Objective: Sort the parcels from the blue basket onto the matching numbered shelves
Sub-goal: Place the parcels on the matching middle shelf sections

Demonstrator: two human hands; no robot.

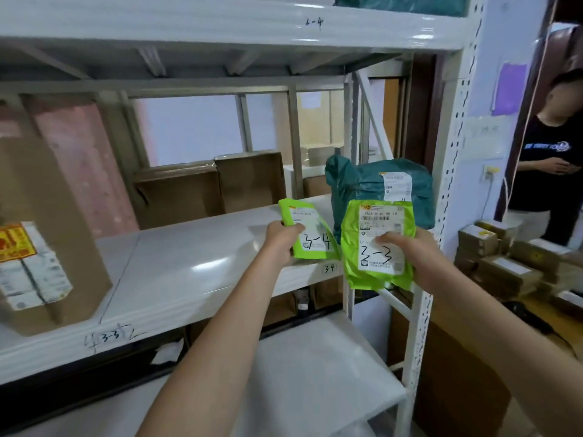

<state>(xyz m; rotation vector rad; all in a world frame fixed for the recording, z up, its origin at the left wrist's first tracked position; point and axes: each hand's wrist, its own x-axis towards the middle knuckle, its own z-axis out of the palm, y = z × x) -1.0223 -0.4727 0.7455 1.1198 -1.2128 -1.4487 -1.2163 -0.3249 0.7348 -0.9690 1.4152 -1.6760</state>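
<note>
over the 3-4 shelf edge [328,269], left hand [280,236] grips the 3-4 pouch [310,230]; right hand [410,250] grips the 3-3 pouch [377,244], bare shelf to the left.

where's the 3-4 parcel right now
In the head view, the 3-4 parcel is in the left hand, held over the shelf edge marked 3-4, left of the 3-3 parcel.

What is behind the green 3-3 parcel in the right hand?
Behind the 3-3 parcel sits a teal bagged parcel on the 3-4 shelf section. Its lower front is covered, so nothing there can be read.
</note>
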